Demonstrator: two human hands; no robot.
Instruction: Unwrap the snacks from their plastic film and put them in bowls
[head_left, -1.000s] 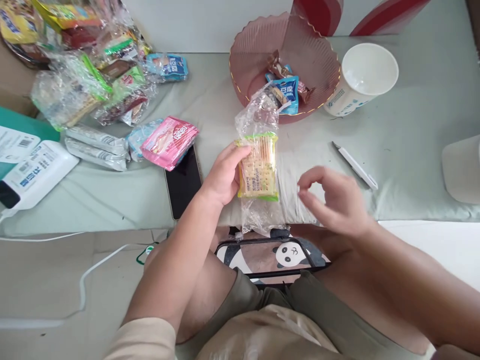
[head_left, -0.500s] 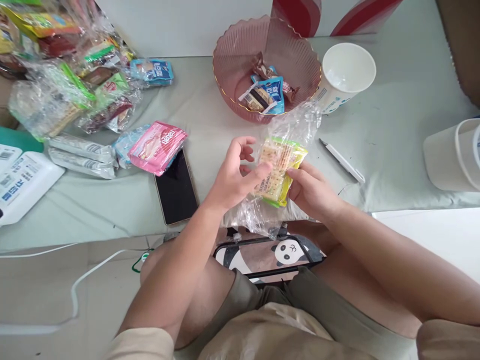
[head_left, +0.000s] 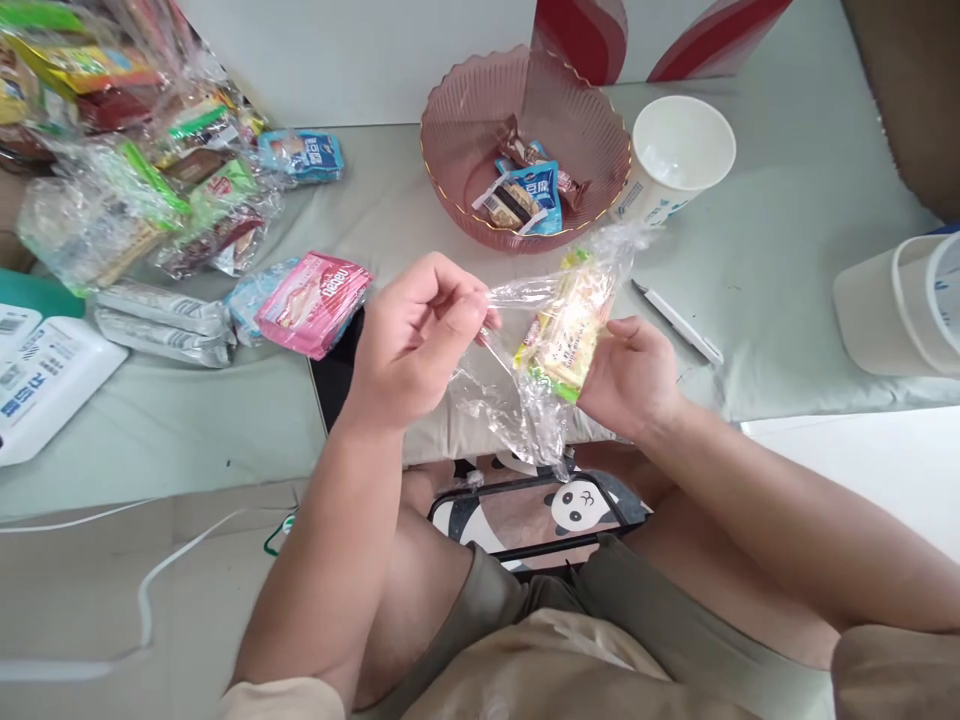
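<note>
My left hand pinches an edge of a clear plastic bag, stretching it out to the left. Inside that bag is a yellow-green packet of crackers, tilted, with print on its front. My right hand holds the packet from the right; its thumb is raised and the other fingers are hidden behind the packet. Loose crinkled film hangs below, over the table's front edge. Just beyond stands a pink ribbed bowl with a gold rim, holding several small wrapped snacks.
A white paper cup stands right of the bowl, a pen in front of it. Farther right is a white container. At left lie bagged snacks, a pink packet over a phone, and a white jug.
My left hand has gone from the crackers to the bag's edge and pulled it left. The packet has shifted slightly right and turned, and my right thumb has lifted off it.
</note>
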